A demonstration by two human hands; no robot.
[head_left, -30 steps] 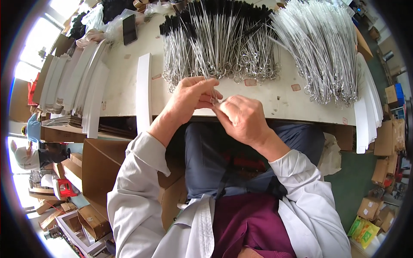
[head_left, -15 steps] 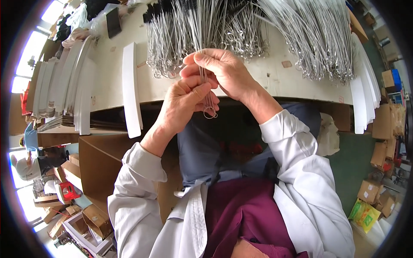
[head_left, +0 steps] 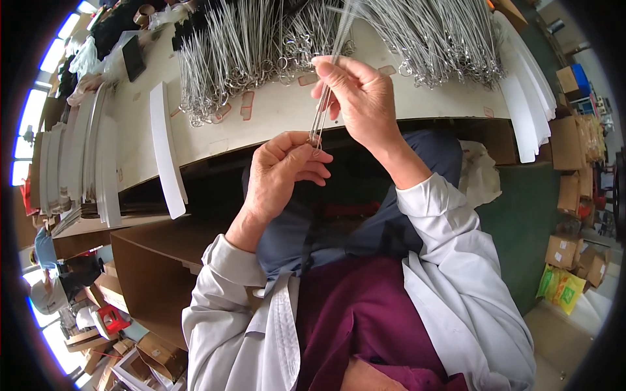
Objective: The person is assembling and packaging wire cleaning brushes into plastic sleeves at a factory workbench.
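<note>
A few thin wire brushes (head_left: 322, 116) with looped ends run between my two hands, slanting up past the picture's top edge. My left hand (head_left: 277, 171) pinches them at the loops, near the table's front edge. Higher up, my right hand (head_left: 364, 98) has its thumb and fingers closed around the wire shafts. Their far ends are blurred or out of the picture. Beyond my hands lies a thick pile of similar looped wires (head_left: 228, 55), loops toward me. Another large pile (head_left: 443, 42) lies farther right.
A single white strip (head_left: 168, 150) overhangs the pale table's (head_left: 145, 98) front edge. Stacked white strips stand at left (head_left: 83, 150) and right (head_left: 525, 107). A dark flat slab (head_left: 133, 58) lies at the back left. An open cardboard box (head_left: 153, 274) sits below, left of my legs.
My hands have moved apart along the wires. The left has come down to the loops; the right has gone up and rightward. The whole view has shifted, so the table appears tilted.
</note>
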